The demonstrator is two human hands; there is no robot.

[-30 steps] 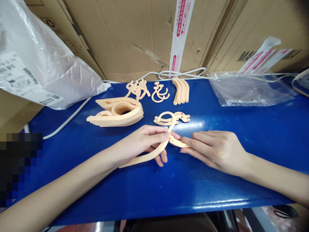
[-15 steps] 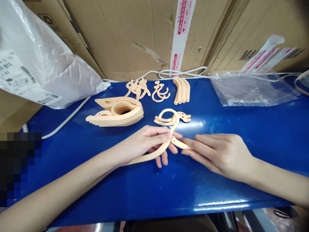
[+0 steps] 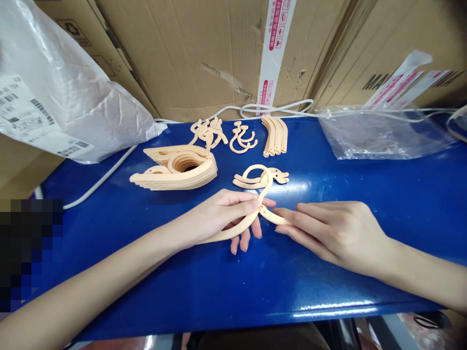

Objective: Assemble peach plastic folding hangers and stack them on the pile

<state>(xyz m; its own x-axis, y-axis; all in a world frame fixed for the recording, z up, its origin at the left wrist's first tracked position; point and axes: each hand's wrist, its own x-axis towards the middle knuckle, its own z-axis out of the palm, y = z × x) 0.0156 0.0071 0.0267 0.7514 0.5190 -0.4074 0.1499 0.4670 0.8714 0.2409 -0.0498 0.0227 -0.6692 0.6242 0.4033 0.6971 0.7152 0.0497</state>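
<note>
A cream plastic folding hanger (image 3: 233, 231) is held just above the blue table, its hook curving up and away from me. My left hand (image 3: 229, 209) pinches it at the centre joint, thumb on top, with one long arm running back under my wrist. Between thumb and fingers, my right hand (image 3: 332, 233) grips the end of the short right arm, whose far tip is hidden. Beyond the hook lie a few loose cream hanger parts (image 3: 279, 176), partly covered by it. A stack of folded hangers (image 3: 182, 170) sits behind my left hand.
At the back of the blue table (image 3: 219, 291) are loose hooks (image 3: 242, 138), more small pieces (image 3: 208, 133) and curved arms (image 3: 275, 136). A clear plastic bag (image 3: 379, 136) lies at right, a white parcel (image 3: 80, 97) leans left. Cardboard boxes (image 3: 204, 48) and a white cable (image 3: 98, 180) border the table.
The hanger's hook has turned slightly to the right, and the left arm's visible end has risen a little. Both hands keep their grips; the left fingers shift slightly left.
</note>
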